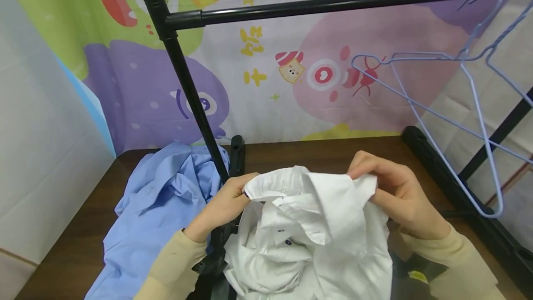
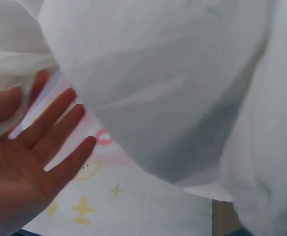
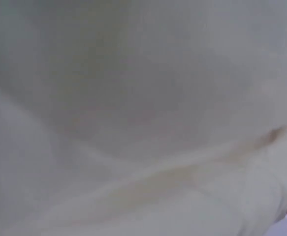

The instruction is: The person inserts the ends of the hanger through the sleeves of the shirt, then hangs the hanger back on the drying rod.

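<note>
A white button-up shirt hangs bunched between my hands, its collar uppermost and a dark button showing below. My left hand pinches the collar's left end between thumb and index finger. In the left wrist view the other fingers of that hand are spread, beside broad white cloth. At the collar's right side, my right hand pinches the fabric with thumb and fingertips. White cloth fills nearly all of the right wrist view, with only a sliver of the hand at its right edge.
A crumpled blue shirt lies on the brown table to the left. A black rack, with its crossbar overhead and its post behind my left hand, carries blue wire hangers at right. A printed curtain stands behind.
</note>
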`<state>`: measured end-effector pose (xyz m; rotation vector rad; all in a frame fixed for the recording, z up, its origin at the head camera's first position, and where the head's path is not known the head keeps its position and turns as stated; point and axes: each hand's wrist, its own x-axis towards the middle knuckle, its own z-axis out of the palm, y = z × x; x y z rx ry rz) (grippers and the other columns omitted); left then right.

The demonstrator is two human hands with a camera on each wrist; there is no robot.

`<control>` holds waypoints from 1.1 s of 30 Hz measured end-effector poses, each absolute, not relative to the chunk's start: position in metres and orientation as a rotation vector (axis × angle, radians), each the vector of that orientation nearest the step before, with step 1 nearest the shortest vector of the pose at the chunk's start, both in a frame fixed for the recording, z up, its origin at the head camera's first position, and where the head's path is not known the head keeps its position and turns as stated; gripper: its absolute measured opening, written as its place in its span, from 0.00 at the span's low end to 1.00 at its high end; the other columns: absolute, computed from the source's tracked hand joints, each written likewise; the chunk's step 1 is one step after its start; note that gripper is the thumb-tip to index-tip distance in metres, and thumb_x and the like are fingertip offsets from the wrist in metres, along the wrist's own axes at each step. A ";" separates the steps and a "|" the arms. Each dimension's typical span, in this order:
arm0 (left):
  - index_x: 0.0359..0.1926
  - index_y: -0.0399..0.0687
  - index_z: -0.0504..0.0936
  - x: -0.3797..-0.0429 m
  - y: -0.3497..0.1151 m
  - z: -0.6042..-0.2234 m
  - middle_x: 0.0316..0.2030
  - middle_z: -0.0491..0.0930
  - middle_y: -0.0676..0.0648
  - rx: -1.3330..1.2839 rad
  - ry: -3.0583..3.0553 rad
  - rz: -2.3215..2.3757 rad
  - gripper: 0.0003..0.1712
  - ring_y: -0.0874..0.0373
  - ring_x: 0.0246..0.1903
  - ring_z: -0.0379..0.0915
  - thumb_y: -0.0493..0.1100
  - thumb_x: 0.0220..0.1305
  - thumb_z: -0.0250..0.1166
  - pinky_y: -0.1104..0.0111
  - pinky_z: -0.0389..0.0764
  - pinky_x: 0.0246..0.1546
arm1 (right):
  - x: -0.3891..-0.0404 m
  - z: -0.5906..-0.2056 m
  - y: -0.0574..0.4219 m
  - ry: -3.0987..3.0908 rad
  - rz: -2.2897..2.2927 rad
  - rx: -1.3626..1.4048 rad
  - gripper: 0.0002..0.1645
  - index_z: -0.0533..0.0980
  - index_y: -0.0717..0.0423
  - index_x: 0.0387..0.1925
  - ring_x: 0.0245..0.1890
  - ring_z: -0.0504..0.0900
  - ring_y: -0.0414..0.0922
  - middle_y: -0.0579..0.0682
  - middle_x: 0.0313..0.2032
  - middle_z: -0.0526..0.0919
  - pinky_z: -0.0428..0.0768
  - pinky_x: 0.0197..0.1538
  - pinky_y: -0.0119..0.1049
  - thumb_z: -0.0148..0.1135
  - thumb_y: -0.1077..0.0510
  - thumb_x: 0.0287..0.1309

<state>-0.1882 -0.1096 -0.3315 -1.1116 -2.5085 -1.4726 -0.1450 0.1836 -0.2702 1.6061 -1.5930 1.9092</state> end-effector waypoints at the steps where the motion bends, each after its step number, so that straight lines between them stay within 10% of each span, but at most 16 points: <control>1: 0.43 0.48 0.78 -0.188 -0.110 -0.331 0.35 0.78 0.52 -1.076 -2.472 -1.521 0.13 0.63 0.34 0.72 0.34 0.66 0.49 0.71 0.73 0.37 | -0.147 -0.271 0.185 -1.600 1.919 1.587 0.20 0.73 0.68 0.45 0.37 0.71 0.46 0.55 0.37 0.75 0.70 0.34 0.35 0.45 0.78 0.50; 11: 0.32 0.38 0.75 -0.180 -0.111 -0.323 0.30 0.74 0.49 -0.767 -2.093 -1.930 0.12 0.62 0.34 0.73 0.32 0.65 0.44 0.69 0.77 0.38 | -0.159 -0.281 0.203 -1.722 2.014 1.590 0.31 0.65 0.71 0.49 0.38 0.74 0.43 0.56 0.44 0.71 0.75 0.34 0.31 0.25 0.77 0.42; 15: 0.29 0.35 0.74 -0.169 -0.113 -0.312 0.34 0.78 0.50 -0.598 -1.896 -1.889 0.12 0.61 0.35 0.74 0.31 0.65 0.46 0.71 0.76 0.38 | -0.159 -0.283 0.203 -1.943 1.840 1.422 0.17 0.66 0.66 0.50 0.40 0.73 0.40 0.52 0.45 0.72 0.74 0.39 0.28 0.45 0.66 0.58; 20: 0.22 0.30 0.68 -0.148 -0.116 -0.294 0.43 0.80 0.44 -0.690 -1.677 -1.728 0.13 0.52 0.44 0.74 0.28 0.64 0.46 0.71 0.71 0.37 | -0.161 -0.286 0.196 -2.311 1.374 1.073 0.29 0.71 0.53 0.45 0.35 0.74 0.37 0.44 0.39 0.76 0.73 0.37 0.26 0.72 0.66 0.37; 28: 0.21 0.27 0.71 -0.124 -0.125 -0.257 0.37 0.83 0.45 -0.772 -1.601 -1.439 0.12 0.51 0.41 0.79 0.24 0.60 0.47 0.60 0.71 0.51 | -0.180 -0.297 0.178 -2.386 1.125 0.928 0.14 0.71 0.45 0.26 0.21 0.68 0.33 0.38 0.19 0.69 0.67 0.24 0.25 0.70 0.59 0.44; 33: 0.19 0.27 0.68 -0.118 -0.125 -0.248 0.40 0.82 0.42 -0.826 -1.546 -1.536 0.12 0.47 0.45 0.76 0.23 0.59 0.47 0.61 0.70 0.52 | -0.186 -0.300 0.167 -2.346 1.084 0.914 0.07 0.78 0.50 0.34 0.24 0.71 0.31 0.40 0.25 0.79 0.70 0.28 0.24 0.65 0.58 0.51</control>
